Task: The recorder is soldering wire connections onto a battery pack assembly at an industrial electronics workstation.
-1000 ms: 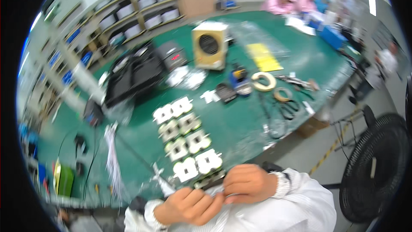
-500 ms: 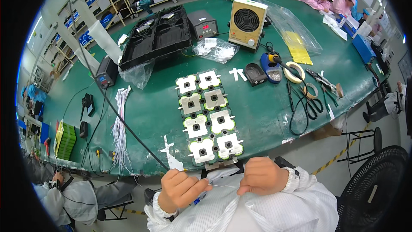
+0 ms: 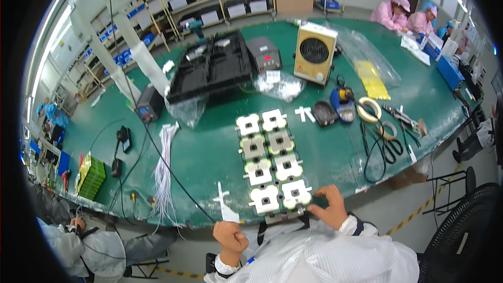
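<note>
Just beyond the table's near edge, my left hand [image 3: 230, 240] is closed in a fist; what it holds, if anything, is hidden. My right hand [image 3: 330, 208] has thumb and fingers spread apart beside the near right corner of a battery pack [image 3: 283, 179]. Whether the thumb touches the pack cannot be made out. The pack lies on the green table in two columns of white square pieces with dark centres and yellow-green edges. A bundle of thin white wires [image 3: 166, 165] lies left of it. White tape scraps [image 3: 226, 210] sit at the table edge near my left hand.
A black tray [image 3: 212, 68], a soldering station [image 3: 263, 54] and a small fan unit [image 3: 315, 52] stand at the back. Rightward are a soldering iron stand [image 3: 343, 111], tape rolls [image 3: 369, 110] and scissors [image 3: 392, 152]. A black cable [image 3: 173, 172] slants down toward my left hand.
My hands have parted from the thin white strand held between them. The right one has opened and moved up to the pack's corner. The view has tilted upward.
</note>
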The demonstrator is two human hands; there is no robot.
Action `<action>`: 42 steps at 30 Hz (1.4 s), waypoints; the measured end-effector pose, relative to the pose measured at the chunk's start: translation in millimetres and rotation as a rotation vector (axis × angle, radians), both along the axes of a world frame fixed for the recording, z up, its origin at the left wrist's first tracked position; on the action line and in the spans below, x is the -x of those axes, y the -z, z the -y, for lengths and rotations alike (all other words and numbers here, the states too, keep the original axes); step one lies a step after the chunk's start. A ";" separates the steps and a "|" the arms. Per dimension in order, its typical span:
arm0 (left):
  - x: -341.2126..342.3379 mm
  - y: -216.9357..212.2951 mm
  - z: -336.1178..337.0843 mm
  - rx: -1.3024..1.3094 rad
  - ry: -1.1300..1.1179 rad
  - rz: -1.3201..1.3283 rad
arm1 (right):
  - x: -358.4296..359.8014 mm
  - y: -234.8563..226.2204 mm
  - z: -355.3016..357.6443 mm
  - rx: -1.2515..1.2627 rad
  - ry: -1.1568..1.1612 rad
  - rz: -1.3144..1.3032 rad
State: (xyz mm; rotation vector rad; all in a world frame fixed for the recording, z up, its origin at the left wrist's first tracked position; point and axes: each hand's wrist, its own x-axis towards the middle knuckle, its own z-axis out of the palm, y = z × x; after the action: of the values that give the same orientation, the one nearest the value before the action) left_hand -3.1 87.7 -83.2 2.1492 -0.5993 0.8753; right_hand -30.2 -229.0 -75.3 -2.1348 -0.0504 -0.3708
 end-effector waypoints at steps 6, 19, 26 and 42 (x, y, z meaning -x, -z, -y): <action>-21.3 32.4 18.1 -0.019 -0.027 0.011 | -19.4 32.5 -6.8 0.123 -0.156 -0.109; -34.9 47.7 25.3 0.105 0.178 -0.095 | -30.8 52.3 2.9 -0.301 -0.257 -0.454; -37.6 43.0 29.5 0.070 0.145 -0.123 | -43.5 47.0 3.9 0.010 -0.289 -0.307; -19.7 18.0 22.1 0.177 0.120 -0.016 | -34.7 3.8 -1.1 0.007 -0.094 -0.153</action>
State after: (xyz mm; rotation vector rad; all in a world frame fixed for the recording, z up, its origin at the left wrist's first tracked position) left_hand 16.6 65.6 -101.2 1.9395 -0.6129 0.8138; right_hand 4.5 -228.0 -79.0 -2.1529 -0.0635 -0.1522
